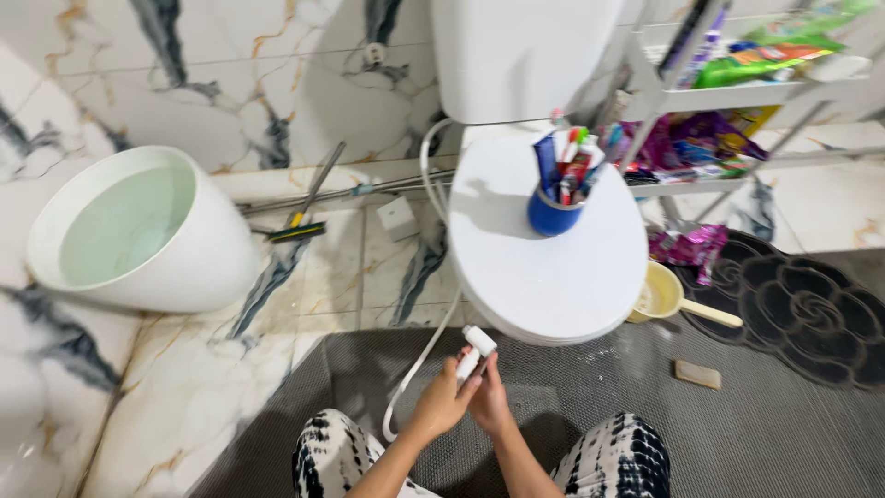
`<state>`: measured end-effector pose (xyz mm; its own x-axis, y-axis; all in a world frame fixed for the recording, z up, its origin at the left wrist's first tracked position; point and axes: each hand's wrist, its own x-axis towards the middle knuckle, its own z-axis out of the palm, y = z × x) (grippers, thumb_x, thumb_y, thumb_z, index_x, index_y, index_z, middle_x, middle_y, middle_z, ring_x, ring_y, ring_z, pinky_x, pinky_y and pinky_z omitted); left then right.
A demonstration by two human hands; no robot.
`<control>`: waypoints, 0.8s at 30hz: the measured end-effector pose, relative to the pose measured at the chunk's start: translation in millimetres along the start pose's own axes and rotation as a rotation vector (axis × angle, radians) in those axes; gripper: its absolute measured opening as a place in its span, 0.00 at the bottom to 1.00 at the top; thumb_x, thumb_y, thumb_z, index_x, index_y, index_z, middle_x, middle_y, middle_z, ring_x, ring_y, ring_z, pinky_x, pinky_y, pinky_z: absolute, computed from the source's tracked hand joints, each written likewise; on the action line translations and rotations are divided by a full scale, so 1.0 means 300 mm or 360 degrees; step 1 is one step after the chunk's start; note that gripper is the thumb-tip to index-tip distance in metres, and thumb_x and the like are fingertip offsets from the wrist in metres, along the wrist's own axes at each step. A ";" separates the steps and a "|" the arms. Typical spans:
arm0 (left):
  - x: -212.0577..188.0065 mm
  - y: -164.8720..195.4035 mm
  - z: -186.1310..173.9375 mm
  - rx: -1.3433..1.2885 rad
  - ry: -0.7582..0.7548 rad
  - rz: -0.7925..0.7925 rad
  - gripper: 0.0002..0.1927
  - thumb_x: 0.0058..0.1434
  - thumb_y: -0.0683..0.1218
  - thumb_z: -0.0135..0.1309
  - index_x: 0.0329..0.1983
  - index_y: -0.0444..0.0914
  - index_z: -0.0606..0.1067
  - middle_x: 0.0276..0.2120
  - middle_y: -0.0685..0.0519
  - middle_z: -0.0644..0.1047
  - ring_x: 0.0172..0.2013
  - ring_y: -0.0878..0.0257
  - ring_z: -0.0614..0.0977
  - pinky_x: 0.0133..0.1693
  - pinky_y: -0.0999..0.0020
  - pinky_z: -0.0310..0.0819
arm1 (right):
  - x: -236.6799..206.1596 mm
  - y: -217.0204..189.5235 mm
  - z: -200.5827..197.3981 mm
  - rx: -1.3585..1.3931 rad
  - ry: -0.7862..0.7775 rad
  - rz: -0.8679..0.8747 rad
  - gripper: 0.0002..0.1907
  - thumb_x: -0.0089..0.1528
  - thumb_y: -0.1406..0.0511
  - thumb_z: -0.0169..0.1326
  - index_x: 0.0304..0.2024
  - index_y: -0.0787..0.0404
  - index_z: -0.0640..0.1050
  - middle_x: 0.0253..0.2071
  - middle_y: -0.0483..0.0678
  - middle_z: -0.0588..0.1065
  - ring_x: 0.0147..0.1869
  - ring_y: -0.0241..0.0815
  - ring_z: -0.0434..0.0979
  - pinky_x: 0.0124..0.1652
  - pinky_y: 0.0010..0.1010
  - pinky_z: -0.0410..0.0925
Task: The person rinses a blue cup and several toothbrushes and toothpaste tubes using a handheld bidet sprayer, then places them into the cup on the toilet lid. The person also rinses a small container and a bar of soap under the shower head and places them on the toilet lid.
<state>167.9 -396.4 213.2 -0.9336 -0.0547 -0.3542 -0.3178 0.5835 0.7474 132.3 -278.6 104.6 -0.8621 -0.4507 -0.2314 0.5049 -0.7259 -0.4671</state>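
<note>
I see both hands meeting low in the middle of the view, closed together on a small white spray head [477, 345]; my left hand [441, 402] wraps its handle from below, my right hand [489, 398] pinches the stem just beside it; the nozzle end sticks up past the fingers. A white hose [419, 364] runs off to the left of the hands and up toward the toilet tank [516, 55]. Just above the hands sits the closed toilet lid [553, 267], with a blue cup [551, 215] of brushes and tubes on it; further left stands a white bucket [138, 231] of water; to the right lie a yellow ladle [668, 297] and a dark floor mat [793, 314]. I judge the step to be handling or adjusting the sprayer in the grip; the next move calls for a firm hold on the handle and slack in the hose, so it does not drag.
</note>
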 end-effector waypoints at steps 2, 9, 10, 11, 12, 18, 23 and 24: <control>-0.004 -0.027 -0.030 -0.0177 0.0304 0.0091 0.30 0.63 0.61 0.54 0.57 0.35 0.65 0.45 0.39 0.80 0.42 0.42 0.84 0.42 0.49 0.78 | 0.049 -0.005 0.074 -0.0255 -0.0202 0.0068 0.32 0.69 0.42 0.35 0.58 0.58 0.72 0.49 0.47 0.74 0.54 0.45 0.72 0.57 0.41 0.65; -0.008 -0.121 -0.204 -0.0011 0.0917 0.0305 0.25 0.64 0.63 0.54 0.45 0.36 0.73 0.35 0.43 0.82 0.34 0.45 0.85 0.32 0.51 0.76 | 0.219 -0.015 0.326 -0.0266 -0.0515 0.0281 0.34 0.66 0.39 0.36 0.56 0.56 0.72 0.51 0.50 0.74 0.52 0.48 0.76 0.50 0.43 0.70; -0.017 -0.139 -0.216 -0.0034 0.0926 0.0361 0.26 0.63 0.63 0.54 0.47 0.36 0.73 0.33 0.43 0.82 0.32 0.44 0.84 0.31 0.50 0.76 | 0.258 -0.002 0.348 -0.0086 -0.0551 0.0302 0.33 0.67 0.39 0.36 0.54 0.56 0.72 0.48 0.53 0.75 0.47 0.51 0.77 0.44 0.47 0.72; -0.025 -0.157 -0.224 -0.0056 0.0929 0.0417 0.26 0.63 0.62 0.54 0.48 0.36 0.73 0.31 0.42 0.81 0.30 0.43 0.84 0.29 0.50 0.75 | 0.298 0.014 0.365 -0.0020 -0.0419 0.0322 0.33 0.67 0.40 0.38 0.54 0.58 0.73 0.48 0.52 0.74 0.48 0.50 0.77 0.46 0.46 0.73; -0.030 -0.174 -0.225 -0.0035 0.0872 0.0373 0.26 0.63 0.63 0.54 0.47 0.36 0.73 0.28 0.42 0.81 0.29 0.42 0.83 0.29 0.49 0.74 | 0.343 0.031 0.379 0.0045 -0.0286 0.0334 0.32 0.67 0.41 0.40 0.53 0.61 0.73 0.48 0.52 0.74 0.49 0.48 0.77 0.48 0.45 0.74; -0.048 -0.240 -0.135 -0.0064 0.0734 0.0353 0.26 0.68 0.63 0.50 0.39 0.35 0.72 0.24 0.42 0.78 0.28 0.42 0.81 0.29 0.48 0.72 | 0.521 0.112 0.409 0.0351 -0.0247 0.0281 0.19 0.71 0.52 0.48 0.39 0.61 0.74 0.42 0.51 0.75 0.44 0.45 0.76 0.46 0.35 0.72; -0.047 -0.255 -0.109 -0.0171 0.0582 0.0313 0.27 0.68 0.64 0.47 0.47 0.35 0.73 0.23 0.42 0.78 0.26 0.42 0.81 0.28 0.48 0.71 | 0.560 0.122 0.425 0.0353 -0.0299 0.0385 0.18 0.71 0.55 0.48 0.31 0.58 0.71 0.33 0.45 0.70 0.37 0.40 0.70 0.38 0.31 0.68; -0.048 -0.255 -0.114 -0.0179 0.0564 0.0341 0.27 0.68 0.64 0.47 0.46 0.35 0.73 0.23 0.42 0.78 0.26 0.43 0.82 0.29 0.49 0.71 | 0.563 0.118 0.433 0.0365 -0.0362 0.0378 0.19 0.71 0.54 0.48 0.30 0.57 0.70 0.32 0.44 0.68 0.35 0.39 0.69 0.37 0.30 0.67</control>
<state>199.8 -468.0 180.4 -0.9735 -0.2282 0.0162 -0.1080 0.5209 0.8467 10.1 -448.0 159.8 -0.7019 -0.7047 -0.1033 0.7076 -0.6732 -0.2147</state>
